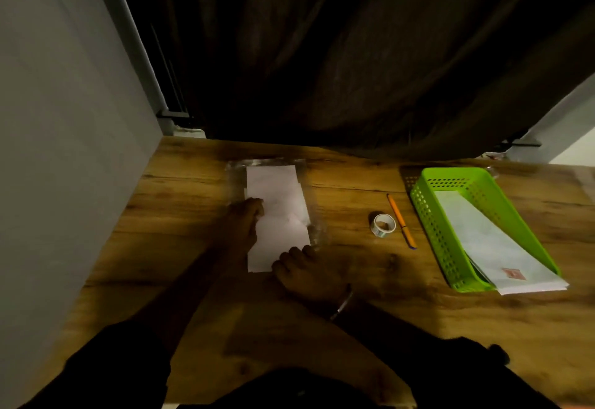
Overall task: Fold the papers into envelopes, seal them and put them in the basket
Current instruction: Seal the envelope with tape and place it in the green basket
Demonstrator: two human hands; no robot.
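Now folding: left hand (250, 217) fingers curled at paper (278, 215) edge, grip unclear; right hand (309, 275) presses flat-fingered. Next needs firm crease.

The right hand (309, 275) hides the paper's (277, 215) near corner; the envelope's (483, 241) red mark (512, 274) is unreadable.

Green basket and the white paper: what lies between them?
Head view: a tape roll and an orange pen, side by side on the table, between the paper and the basket.
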